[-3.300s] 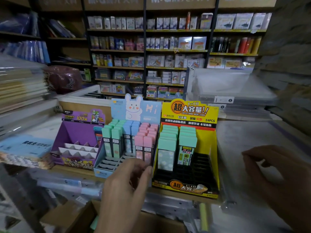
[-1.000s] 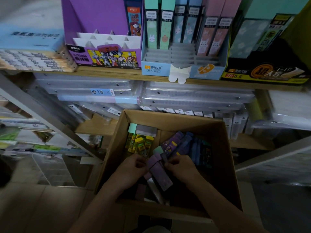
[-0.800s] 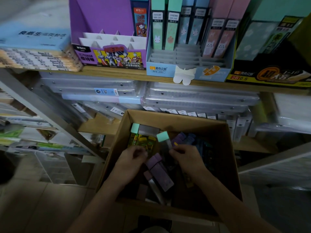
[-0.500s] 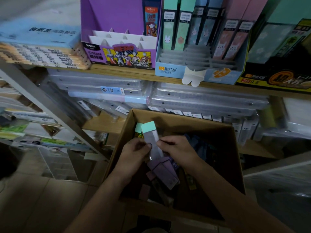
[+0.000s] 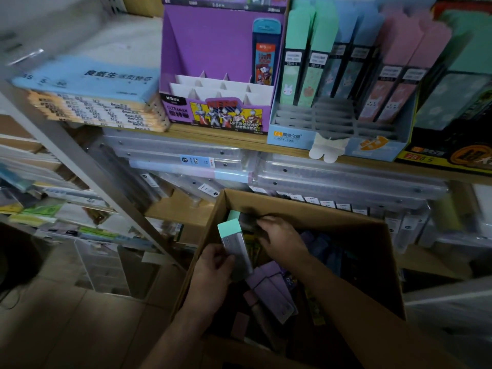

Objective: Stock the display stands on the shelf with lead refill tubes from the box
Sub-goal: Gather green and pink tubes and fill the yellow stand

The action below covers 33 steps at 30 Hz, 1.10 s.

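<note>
The open cardboard box (image 5: 354,217) stands below the shelf and holds several loose lead refill tubes, purple ones (image 5: 274,291) among them. My left hand (image 5: 213,272) grips a clear refill tube with a mint-green cap (image 5: 234,243), lifted over the box's left side. My right hand (image 5: 279,238) reaches deeper into the box, its fingers curled on a second mint-capped tube (image 5: 239,218) lying at the back left. On the shelf above stand a purple display stand (image 5: 213,62), a light blue stand (image 5: 335,123) and a black and yellow stand (image 5: 452,155).
A stack of notepads (image 5: 93,102) lies left of the purple stand on the wooden shelf (image 5: 218,135). Clear plastic cases (image 5: 319,177) fill the space below the shelf, behind the box. A slanted metal shelf post (image 5: 87,169) runs down at the left. Tiled floor (image 5: 66,328) lies lower left.
My left hand has taken the mint-capped tube alone and raised it. My right hand has let it go and moved to the box's back left, onto another tube.
</note>
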Motion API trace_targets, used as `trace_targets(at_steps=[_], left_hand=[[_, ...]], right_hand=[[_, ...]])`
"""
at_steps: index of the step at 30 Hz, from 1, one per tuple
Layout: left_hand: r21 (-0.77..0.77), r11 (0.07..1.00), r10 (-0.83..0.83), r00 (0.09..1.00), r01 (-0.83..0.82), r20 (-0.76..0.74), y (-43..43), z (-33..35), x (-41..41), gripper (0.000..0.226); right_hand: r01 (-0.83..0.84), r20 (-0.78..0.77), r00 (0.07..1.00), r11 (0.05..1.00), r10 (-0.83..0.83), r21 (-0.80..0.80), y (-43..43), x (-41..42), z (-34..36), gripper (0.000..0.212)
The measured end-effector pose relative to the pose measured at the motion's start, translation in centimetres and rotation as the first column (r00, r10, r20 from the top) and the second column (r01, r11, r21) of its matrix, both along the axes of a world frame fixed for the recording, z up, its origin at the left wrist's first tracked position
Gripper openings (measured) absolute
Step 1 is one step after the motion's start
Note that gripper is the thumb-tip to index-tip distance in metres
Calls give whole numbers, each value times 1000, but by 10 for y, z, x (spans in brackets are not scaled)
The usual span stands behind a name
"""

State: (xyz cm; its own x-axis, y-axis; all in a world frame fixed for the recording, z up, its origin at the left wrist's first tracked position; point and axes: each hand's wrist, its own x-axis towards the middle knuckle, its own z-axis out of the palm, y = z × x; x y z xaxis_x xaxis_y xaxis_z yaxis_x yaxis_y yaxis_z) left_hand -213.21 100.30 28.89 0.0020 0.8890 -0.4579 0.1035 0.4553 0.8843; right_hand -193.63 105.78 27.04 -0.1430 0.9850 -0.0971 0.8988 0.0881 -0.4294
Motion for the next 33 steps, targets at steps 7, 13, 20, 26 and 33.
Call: trace_targets(at_steps=[7,13,20,26,33], left_hand=[[24,999,37,998,-36,-49,-1,7,4,14],[30,998,51,997,-49,-64,1,18,5,13],[129,991,31,999,-30,-5,6,49,11,16],[252,967,-59,997,45,47,-1,100,38,11],[381,924,-52,995,16,84,-25,150,88,11]], right_hand=[[-26,188,982,999,32,-35,12,-15,-2,31],[68,32,997,997,-69,31,-6,-11,15,27],[436,-554,734,898,-393,-58,-58,6,69,19],[529,-667,583,840,-465,-123,-103,34,115,34],[485,-727,583,873,-362,-45,-139,79,170,44]])
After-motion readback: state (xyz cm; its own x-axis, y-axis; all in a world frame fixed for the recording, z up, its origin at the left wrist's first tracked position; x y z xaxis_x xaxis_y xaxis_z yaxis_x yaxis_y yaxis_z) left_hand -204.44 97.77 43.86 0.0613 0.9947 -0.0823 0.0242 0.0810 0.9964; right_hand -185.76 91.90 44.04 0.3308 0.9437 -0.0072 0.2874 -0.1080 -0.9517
